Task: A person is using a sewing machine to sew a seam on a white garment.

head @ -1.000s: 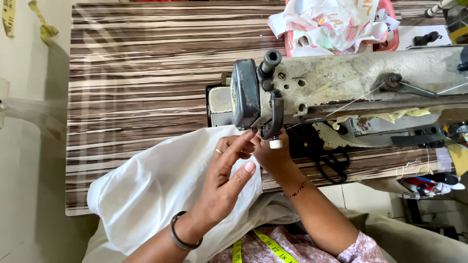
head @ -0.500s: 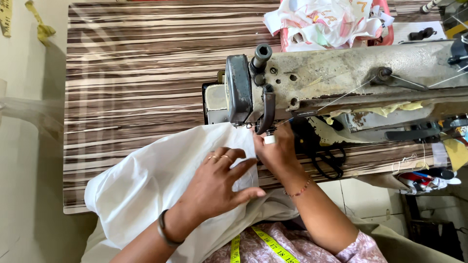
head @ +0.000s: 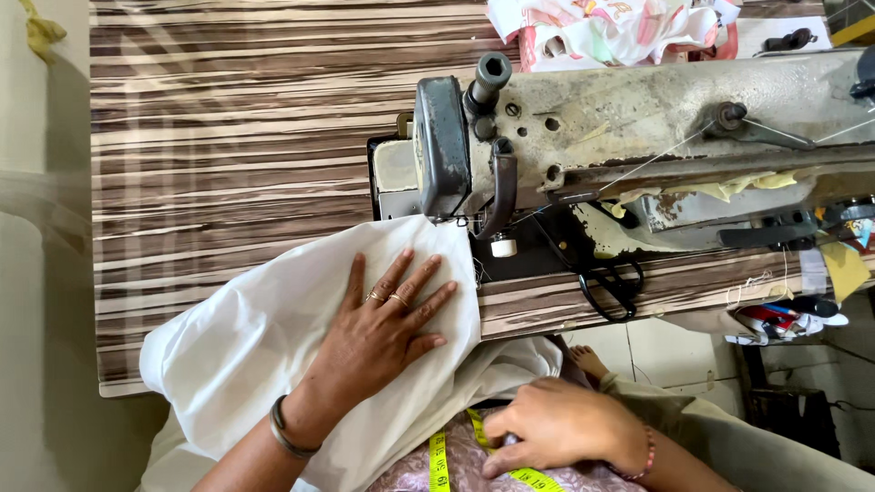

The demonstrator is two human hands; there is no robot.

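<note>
White fabric (head: pixel 273 337) lies on the striped counter (head: pixel 228 137), far edge under the needle end of the sewing machine (head: pixel 638 128), near part hanging off toward the lap. Left hand (head: pixel 383 333) flat on it, fingers spread, w/ rings and a bangle. Right hand (head: pixel 556 428) down at the lap, fingers curled, pinching a yellow tape measure (head: pixel 437 460). Black scissors (head: pixel 615 282) just right of the fabric.
</note>
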